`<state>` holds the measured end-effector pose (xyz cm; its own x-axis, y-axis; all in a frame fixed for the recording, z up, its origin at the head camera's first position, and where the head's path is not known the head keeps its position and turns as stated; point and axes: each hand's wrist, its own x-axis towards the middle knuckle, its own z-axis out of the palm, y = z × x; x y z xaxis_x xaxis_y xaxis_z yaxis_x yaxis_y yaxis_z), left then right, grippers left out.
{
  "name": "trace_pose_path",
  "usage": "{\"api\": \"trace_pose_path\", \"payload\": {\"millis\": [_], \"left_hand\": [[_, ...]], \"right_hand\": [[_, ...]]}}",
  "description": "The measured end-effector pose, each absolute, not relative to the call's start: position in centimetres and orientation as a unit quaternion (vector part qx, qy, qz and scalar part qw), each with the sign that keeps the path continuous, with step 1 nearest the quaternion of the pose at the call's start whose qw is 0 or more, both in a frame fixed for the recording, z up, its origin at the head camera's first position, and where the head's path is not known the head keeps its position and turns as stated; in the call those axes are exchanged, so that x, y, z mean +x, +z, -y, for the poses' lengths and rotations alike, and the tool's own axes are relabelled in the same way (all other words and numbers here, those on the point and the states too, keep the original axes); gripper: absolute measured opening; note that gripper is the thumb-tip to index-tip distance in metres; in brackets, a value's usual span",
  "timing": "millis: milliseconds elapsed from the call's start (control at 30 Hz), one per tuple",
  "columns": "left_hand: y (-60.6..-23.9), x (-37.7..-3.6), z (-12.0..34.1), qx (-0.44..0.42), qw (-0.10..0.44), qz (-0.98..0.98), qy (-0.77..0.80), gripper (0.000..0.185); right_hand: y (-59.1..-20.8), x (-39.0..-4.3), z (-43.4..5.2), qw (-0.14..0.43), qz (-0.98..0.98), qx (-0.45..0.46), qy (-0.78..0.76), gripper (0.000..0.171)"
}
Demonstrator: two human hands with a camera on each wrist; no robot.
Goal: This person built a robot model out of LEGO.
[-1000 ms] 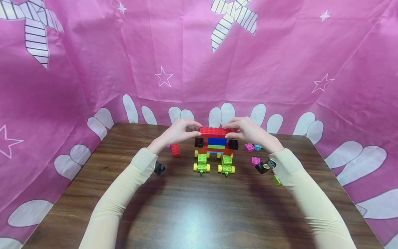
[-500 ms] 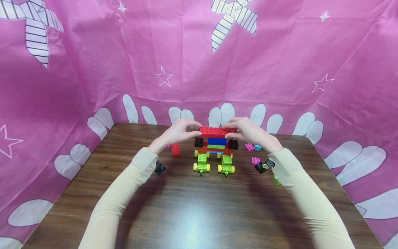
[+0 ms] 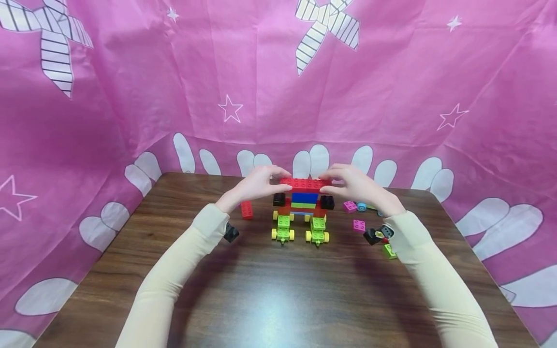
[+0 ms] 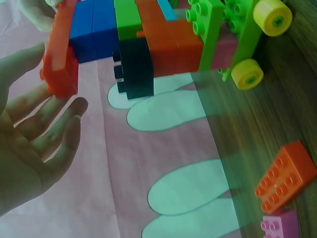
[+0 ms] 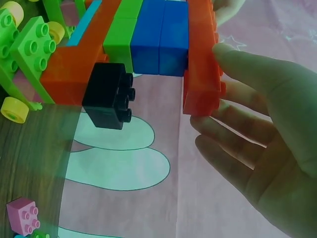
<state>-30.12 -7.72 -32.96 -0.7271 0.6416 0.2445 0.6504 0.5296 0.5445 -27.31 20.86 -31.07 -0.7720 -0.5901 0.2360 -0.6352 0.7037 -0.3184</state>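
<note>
A toy-brick build stands on the table, with red bricks point(image 3: 306, 183) across its top, blue bricks point(image 3: 304, 198) below them and a black brick point(image 3: 279, 199) jutting out at either side. Low at its front are two green wheeled bases point(image 3: 283, 229) with yellow wheels. My left hand point(image 3: 263, 182) pinches the left end of the top red row between thumb and fingers. At the other end, my right hand point(image 3: 352, 183) does the same, its thumb point(image 5: 233, 57) against the studded side. Fingers behind the row are partly hidden in the head view.
A red brick point(image 3: 246, 210) lies left of the build, with a pink brick point(image 4: 282, 224) beside it. To the right are pink bricks point(image 3: 359, 225), a blue wheel-like piece point(image 3: 361, 207) and a green brick point(image 3: 390, 251). A pink patterned cloth point(image 3: 278, 121) hangs behind the table.
My left hand has slid slightly rightward over the red top row, and my right hand has shifted slightly right toward its outer end. The build stays in place.
</note>
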Motion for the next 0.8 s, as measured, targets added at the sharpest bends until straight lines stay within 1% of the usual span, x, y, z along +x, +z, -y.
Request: {"api": "trace_pose_path", "payload": {"millis": [300, 533, 800], "left_hand": [[-32.8, -30.2, 6.6, -0.365, 0.000, 0.873, -0.324, 0.035], [-32.6, -30.1, 6.2, -0.358, 0.003, 0.878, -0.318, 0.033], [-32.6, -30.1, 5.7, -0.342, 0.004, 0.890, -0.303, 0.034]], "right_hand": [[-31.6, -27.8, -20.8, 0.079, 0.907, 0.366, 0.190, 0.034], [-31.5, -27.9, -20.8, 0.092, 0.904, 0.384, 0.165, 0.033], [-31.5, -27.9, -20.7, 0.088, 0.905, 0.381, 0.167, 0.035]]}}
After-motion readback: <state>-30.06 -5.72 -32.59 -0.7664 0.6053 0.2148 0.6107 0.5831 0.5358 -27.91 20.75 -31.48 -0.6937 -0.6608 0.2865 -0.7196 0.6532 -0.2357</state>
